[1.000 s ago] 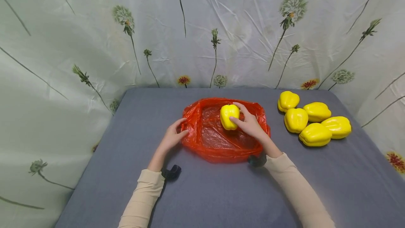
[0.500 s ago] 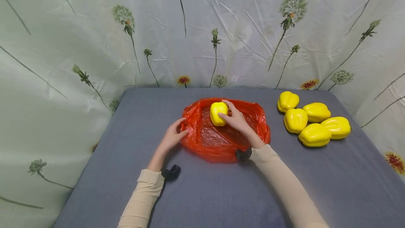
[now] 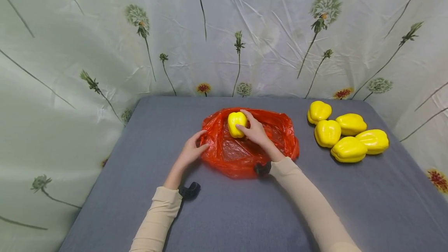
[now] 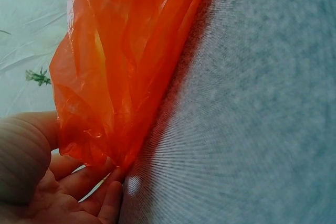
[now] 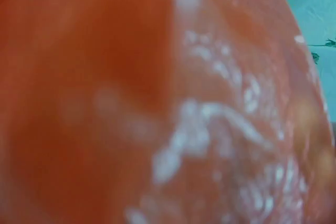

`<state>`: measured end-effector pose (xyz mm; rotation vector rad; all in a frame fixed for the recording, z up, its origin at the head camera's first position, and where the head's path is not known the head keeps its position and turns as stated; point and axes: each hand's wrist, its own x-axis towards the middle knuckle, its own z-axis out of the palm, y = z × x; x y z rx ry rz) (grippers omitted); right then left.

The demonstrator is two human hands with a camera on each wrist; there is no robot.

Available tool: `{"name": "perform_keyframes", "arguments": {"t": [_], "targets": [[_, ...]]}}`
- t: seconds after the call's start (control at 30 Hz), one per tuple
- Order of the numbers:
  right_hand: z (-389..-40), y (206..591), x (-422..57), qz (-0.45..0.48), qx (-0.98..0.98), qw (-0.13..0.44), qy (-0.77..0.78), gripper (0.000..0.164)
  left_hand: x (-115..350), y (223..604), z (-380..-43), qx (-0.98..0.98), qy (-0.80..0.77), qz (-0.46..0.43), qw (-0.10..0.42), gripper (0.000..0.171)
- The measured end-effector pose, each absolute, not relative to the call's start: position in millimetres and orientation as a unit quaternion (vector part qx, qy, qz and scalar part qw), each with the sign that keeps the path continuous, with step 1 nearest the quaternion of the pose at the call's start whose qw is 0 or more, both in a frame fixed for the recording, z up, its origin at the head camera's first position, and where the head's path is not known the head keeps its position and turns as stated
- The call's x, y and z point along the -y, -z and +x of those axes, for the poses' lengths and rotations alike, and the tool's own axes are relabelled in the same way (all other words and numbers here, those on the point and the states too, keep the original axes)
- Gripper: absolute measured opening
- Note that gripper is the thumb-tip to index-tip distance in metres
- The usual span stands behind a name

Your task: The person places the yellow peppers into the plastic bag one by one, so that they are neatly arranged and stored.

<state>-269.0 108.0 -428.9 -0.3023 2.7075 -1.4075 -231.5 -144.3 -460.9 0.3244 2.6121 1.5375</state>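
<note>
A red plastic bag (image 3: 241, 168) lies spread with its mouth wide and facing up. My left hand (image 3: 190, 151) holds its left end, thumb and fingers curved about the film; in the left wrist view this hand (image 4: 63, 187) is at the bag's gathered corner (image 4: 113, 124). Inside the bag's mouth, toward the left, my right hand (image 3: 257, 131) grips a yellow bell pepper (image 3: 237, 125) by its right side. Whether the pepper touches the bag's bottom I cannot tell. Blurred red film (image 5: 105, 77) fills most of the right wrist view, hiding hand and pepper there.
To the bag's right, several more yellow bell peppers (image 3: 327, 133) sit in a cluster on the grey cloth-covered table (image 3: 224, 217). A curtain (image 3: 273, 42) with a dandelion print hangs right behind the table's far edge and along both sides.
My right hand has carried the pepper leftward within the bag's mouth, more slowly in the last half second. The left hand and the bag have stayed in place.
</note>
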Motion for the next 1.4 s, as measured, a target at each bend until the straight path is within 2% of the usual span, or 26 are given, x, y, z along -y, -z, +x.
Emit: {"name": "perform_keyframes", "arguments": {"t": [0.2,0.47,0.8,1.4], "targets": [[-269.5,430.2,-104.2,-0.100,-0.889,0.046,0.444,0.067,143.9,461.5,-232.2,-0.855,-0.507,0.103,0.045,0.055],[-269.3,431.6,-106.8,-0.139,-0.889,0.069,0.431,0.084,144.1,458.9,-231.0,-0.856,-0.504,0.105,0.044,0.055],[-268.3,436.7,-104.4,-0.139,-0.880,0.036,0.453,0.067,142.8,457.6,-230.2,-0.862,-0.496,0.097,0.045,0.057],[-253.9,421.4,-128.3,-0.152,-0.886,0.047,0.435,0.072,143.5,461.3,-233.2,-0.860,-0.498,0.100,0.048,0.056]]}}
